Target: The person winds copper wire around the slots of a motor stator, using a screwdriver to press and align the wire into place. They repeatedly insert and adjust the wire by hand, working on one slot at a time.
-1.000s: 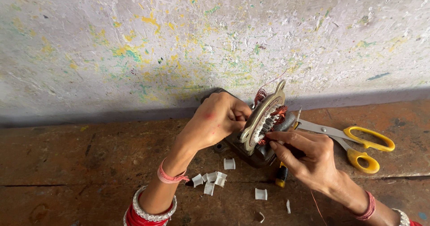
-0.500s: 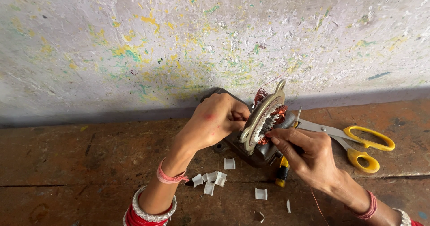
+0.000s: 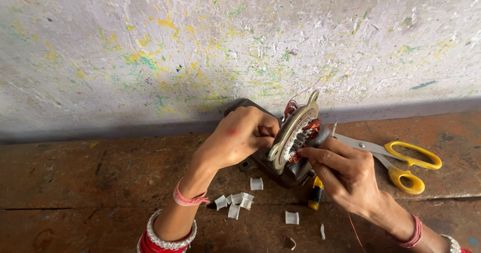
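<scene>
A small motor stator (image 3: 296, 132) with copper wire windings stands on edge near the wall on the reddish floor. My left hand (image 3: 240, 137) grips its left side and steadies it. My right hand (image 3: 345, 175) is at its right face, fingertips pinched at the slots beside the copper coils; whether something thin is between the fingers is hard to tell. A thin copper wire trails down past my right wrist.
Scissors with yellow handles (image 3: 401, 162) lie to the right of the stator. A screwdriver with a yellow and black handle (image 3: 315, 195) lies under my right hand. Several small white paper pieces (image 3: 235, 203) are scattered on the floor. The paint-flecked wall (image 3: 200, 47) stands right behind.
My right hand has shifted slightly along the stator's right face. The left hand and the stator stay where they were.
</scene>
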